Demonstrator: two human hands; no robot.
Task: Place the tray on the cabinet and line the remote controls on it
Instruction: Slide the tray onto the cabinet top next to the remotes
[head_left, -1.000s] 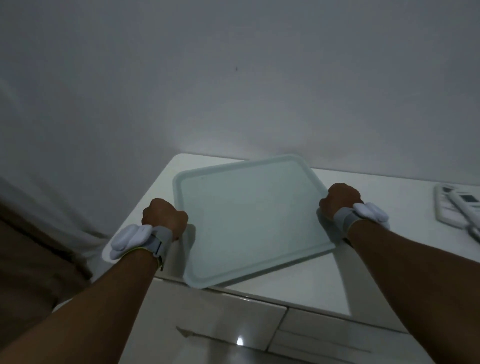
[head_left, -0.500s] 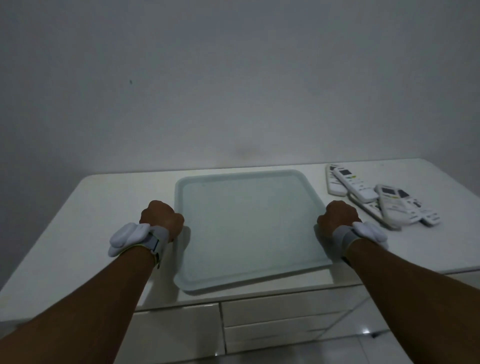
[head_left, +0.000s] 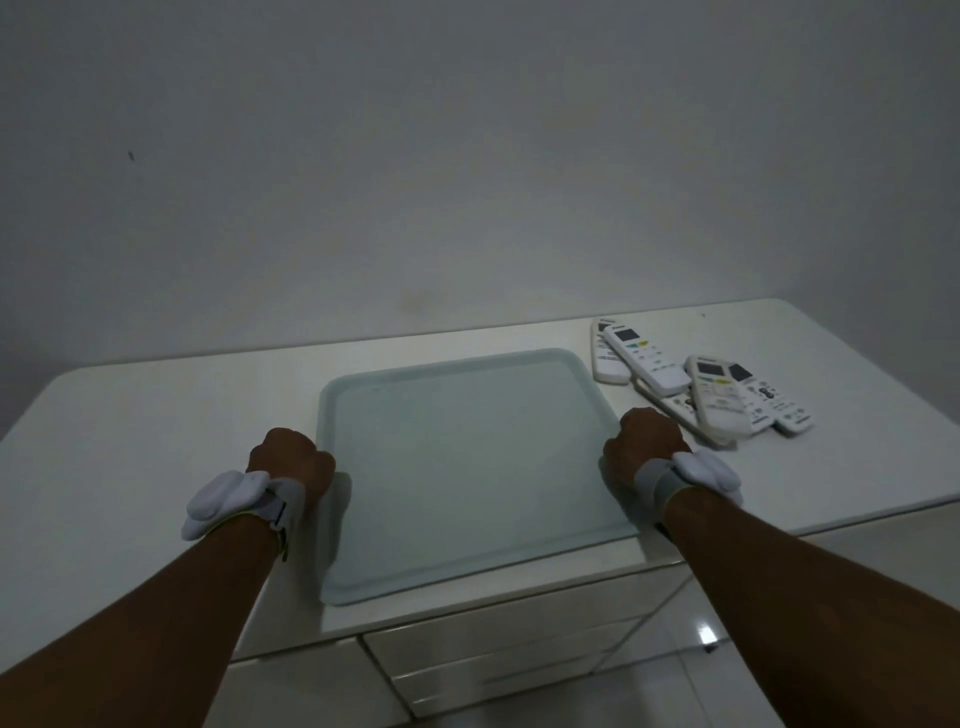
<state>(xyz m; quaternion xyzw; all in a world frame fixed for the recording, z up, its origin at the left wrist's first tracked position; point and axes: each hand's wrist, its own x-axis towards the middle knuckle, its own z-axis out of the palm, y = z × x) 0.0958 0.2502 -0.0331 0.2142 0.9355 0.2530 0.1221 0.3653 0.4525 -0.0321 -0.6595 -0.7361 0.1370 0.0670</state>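
A pale green square tray (head_left: 467, 467) lies flat on the white cabinet top (head_left: 156, 415), its near edge close to the cabinet's front edge. My left hand (head_left: 291, 460) is closed on the tray's left rim. My right hand (head_left: 641, 447) grips the right rim. Both wrists carry white strapped devices. Several white remote controls (head_left: 696, 384) lie in a loose, overlapping pile on the cabinet just right of the tray, close to my right hand.
A plain wall rises directly behind the cabinet. Drawer fronts (head_left: 519, 654) show below the top's front edge, with glossy floor (head_left: 701, 675) at the lower right. Bare cabinet top extends left of the tray and right of the remotes.
The view has swung right and levelled, bringing the pile of remotes fully into sight. The tray now sits squarer to the cabinet. Both hands keep their hold on its rims.
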